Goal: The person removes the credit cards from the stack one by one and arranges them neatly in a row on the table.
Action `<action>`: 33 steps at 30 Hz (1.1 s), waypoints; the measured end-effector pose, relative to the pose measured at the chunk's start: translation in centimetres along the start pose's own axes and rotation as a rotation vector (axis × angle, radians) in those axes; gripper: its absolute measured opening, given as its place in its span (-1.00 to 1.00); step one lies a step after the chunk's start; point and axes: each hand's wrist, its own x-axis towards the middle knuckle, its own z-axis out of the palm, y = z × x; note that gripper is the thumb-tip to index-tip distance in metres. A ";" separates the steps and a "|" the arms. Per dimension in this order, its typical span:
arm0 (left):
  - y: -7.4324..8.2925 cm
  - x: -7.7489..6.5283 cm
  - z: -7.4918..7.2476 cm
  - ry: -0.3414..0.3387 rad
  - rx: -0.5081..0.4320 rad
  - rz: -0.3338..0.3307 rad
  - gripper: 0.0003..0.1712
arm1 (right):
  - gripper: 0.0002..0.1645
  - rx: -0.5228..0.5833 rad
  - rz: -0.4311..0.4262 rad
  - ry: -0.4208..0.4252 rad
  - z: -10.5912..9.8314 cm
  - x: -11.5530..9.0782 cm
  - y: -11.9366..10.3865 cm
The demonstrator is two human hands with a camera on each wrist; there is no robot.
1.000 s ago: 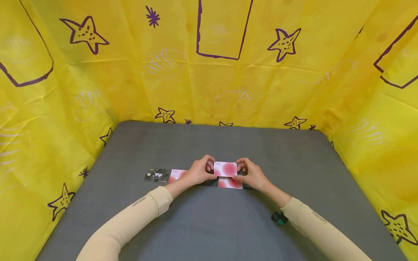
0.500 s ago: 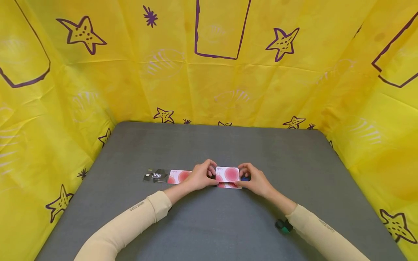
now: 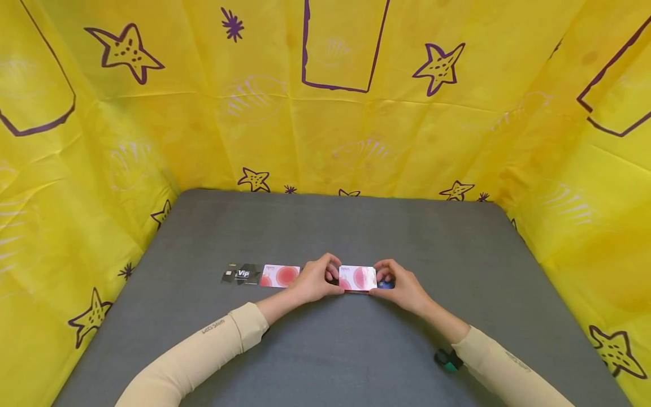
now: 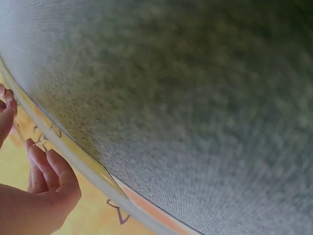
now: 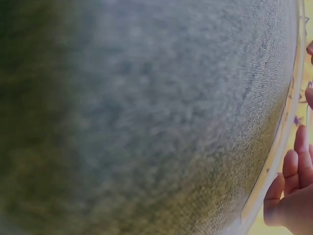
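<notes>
Over the middle of the table, a white plastic card with pink circles (image 3: 357, 278) is pinched at its left end by my left hand (image 3: 316, 278) and at its right end by my right hand (image 3: 407, 289). Just under its near edge, a thin strip of another card (image 3: 356, 292) shows; the held card covers the rest. A blue card (image 3: 385, 284) peeks out beside my right fingers. In the left wrist view my left hand (image 4: 46, 188) has bent fingers at the lower left. My right hand (image 5: 293, 196) appears at the right edge of its wrist view.
To the left of my hands lie a black Vip card (image 3: 241, 275) and a second pink-circle card (image 3: 280, 276), side by side in a row. The dark grey table (image 3: 325, 345) is bounded by yellow cloth walls (image 3: 325, 130) at the back and sides.
Both hands have brought the held card nearer and slightly right, down over the card beneath, which is now almost wholly covered. The blue card has come into sight by my right hand.
</notes>
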 end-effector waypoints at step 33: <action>2.4 2.3 2.7 -0.055 -0.026 0.062 -0.39 | -0.33 0.031 0.096 0.033 -3.0 -2.6 1.7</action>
